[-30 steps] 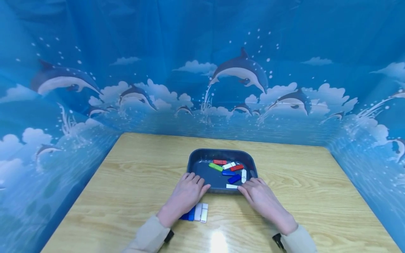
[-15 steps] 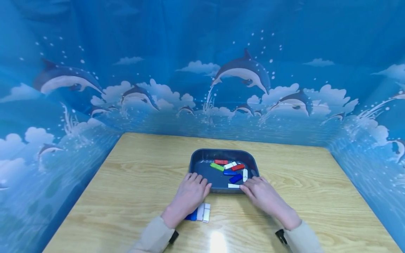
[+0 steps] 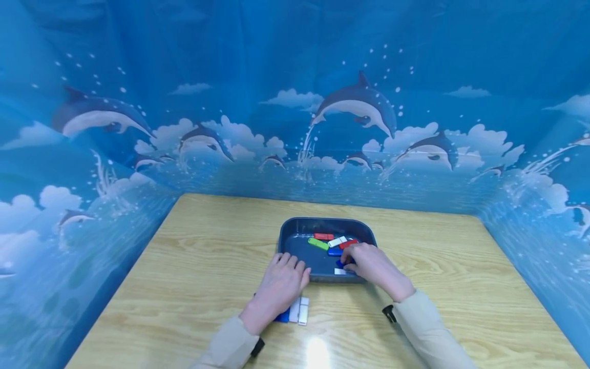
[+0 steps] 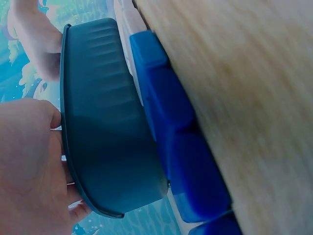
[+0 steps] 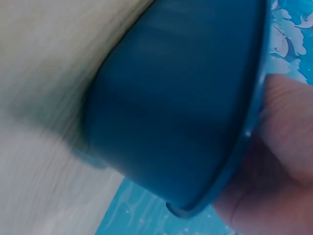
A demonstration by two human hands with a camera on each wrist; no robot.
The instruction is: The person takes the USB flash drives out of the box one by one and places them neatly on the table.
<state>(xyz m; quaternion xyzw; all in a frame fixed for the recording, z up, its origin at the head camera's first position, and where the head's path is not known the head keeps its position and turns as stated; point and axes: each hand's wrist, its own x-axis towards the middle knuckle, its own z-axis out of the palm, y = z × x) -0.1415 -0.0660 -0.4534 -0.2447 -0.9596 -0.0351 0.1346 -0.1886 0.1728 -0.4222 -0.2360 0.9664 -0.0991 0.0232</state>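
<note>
As the left hand [image 3: 283,280] held the near left corner of the dark tray [image 3: 297,256], its fingers bent over the rim, the right hand [image 3: 370,263] was at the tray's right end, well apart from it. Its fingertips were at a dark blue stick [image 3: 339,264] on the tray floor; whether they pinched it I could not tell, since the hand hid most of it. Just beside, along the near wall, lay a short white stick [image 3: 340,271], partly covered too. Farther back were a brighter blue stick [image 3: 335,252], a green stick [image 3: 318,244], a red stick [image 3: 324,237] near the far wall, a capped white stick [image 3: 337,242] and, right of that, another red stick [image 3: 348,244].

On the wooden counter [image 3: 221,256], in front of the tray, more sticks lay side by side: an outer white stick [image 3: 303,311] at the right, a pale stick [image 3: 294,310] next to it, then blue pieces [image 4: 168,98], partly hidden from above by the left arm. Behind the counter hung a dolphin curtain [image 3: 258,51].
</note>
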